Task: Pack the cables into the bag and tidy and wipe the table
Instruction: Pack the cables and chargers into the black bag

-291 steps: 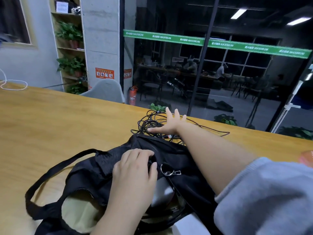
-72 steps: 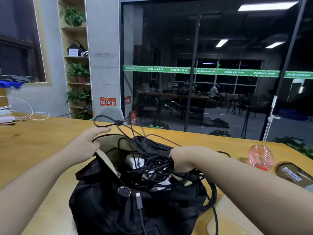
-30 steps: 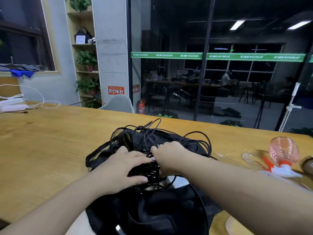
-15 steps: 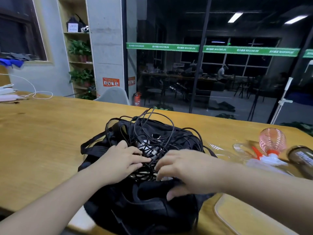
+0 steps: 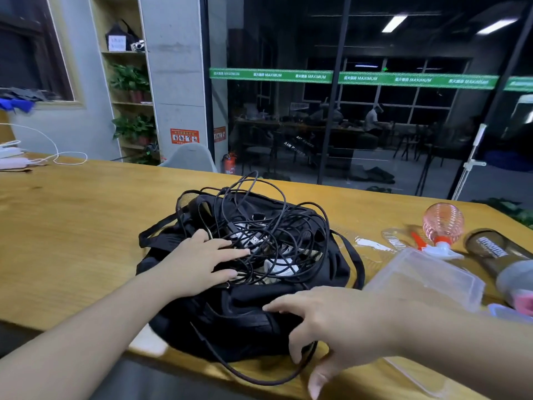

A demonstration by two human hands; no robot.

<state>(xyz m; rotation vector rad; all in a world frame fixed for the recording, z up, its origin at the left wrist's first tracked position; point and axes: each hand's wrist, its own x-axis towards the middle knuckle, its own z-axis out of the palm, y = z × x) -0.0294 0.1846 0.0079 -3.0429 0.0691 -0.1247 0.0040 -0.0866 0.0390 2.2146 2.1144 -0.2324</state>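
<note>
Other things around the wooden table

A pink spray bottle (image 5: pixel 442 223) is lying on its side near a dark bottle (image 5: pixel 493 253) and a clear plastic box (image 5: pixel 427 280). White cables (image 5: pixel 54 157) are lying far left. A grey chair (image 5: pixel 189 157) is standing behind

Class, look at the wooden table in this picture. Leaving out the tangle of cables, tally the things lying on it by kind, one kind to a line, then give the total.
Black bag: 1
Pink spray bottle: 1
Dark bottle: 1
Clear plastic box: 1
White power strip at the far left: 2
Total: 6
</note>
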